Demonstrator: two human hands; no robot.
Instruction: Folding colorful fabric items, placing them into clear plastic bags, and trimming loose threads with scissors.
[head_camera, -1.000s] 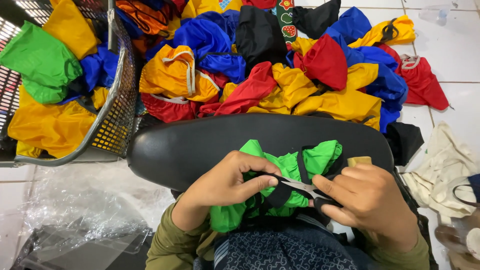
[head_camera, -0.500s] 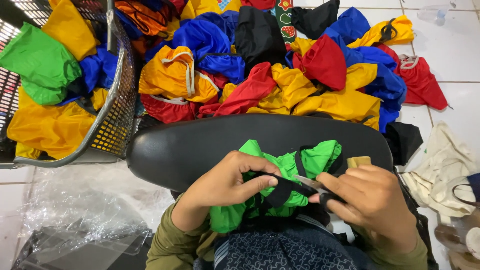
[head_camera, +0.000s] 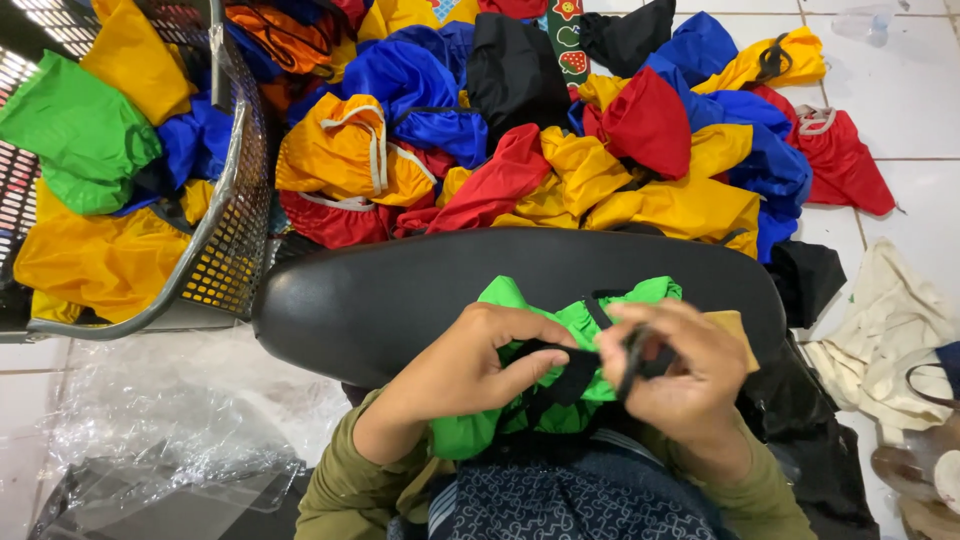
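Green fabric pouch (head_camera: 520, 420): bright, glossy, crumpled into soft folds, trimmed with a black strap (head_camera: 560, 372) across its middle and a black loop at its upper edge. Lay at 6 o'clock in the head view, bunched in the lap against the near rim of a black padded seat back (head_camera: 400, 290), partly hidden under both hands.

Left hand (head_camera: 475, 365): curled over the pouch from 8 o'clock, thumb and fingers pinched on the black strap. Right hand (head_camera: 685, 375): closed from 4 o'clock around a dark, blurred tool (head_camera: 632, 352), kind not clear, tip meeting the strap just beside the left fingertips. Olive sleeves (head_camera: 345, 490) on both forearms; dark patterned cloth (head_camera: 560, 505) below the pouch.

Beyond the seat back, at 12 o'clock: a heap of similar pouches (head_camera: 560, 130) on the white tiled floor (head_camera: 900, 90), yellow, blue, red, orange and black, overlapping loosely, some with pale drawstring edging. At 10 o'clock: a dark mesh basket (head_camera: 235, 230) holding more pouches, one green, several yellow, one blue. At 7 o'clock: crinkled clear plastic sheeting (head_camera: 150, 420) on the floor. At 3 to 4 o'clock: black cloth pieces (head_camera: 810, 280) and a cream cloth bag (head_camera: 890, 330), well apart from the hands. Small tan piece (head_camera: 735, 325) just behind the right hand, touching the seat back's edge.
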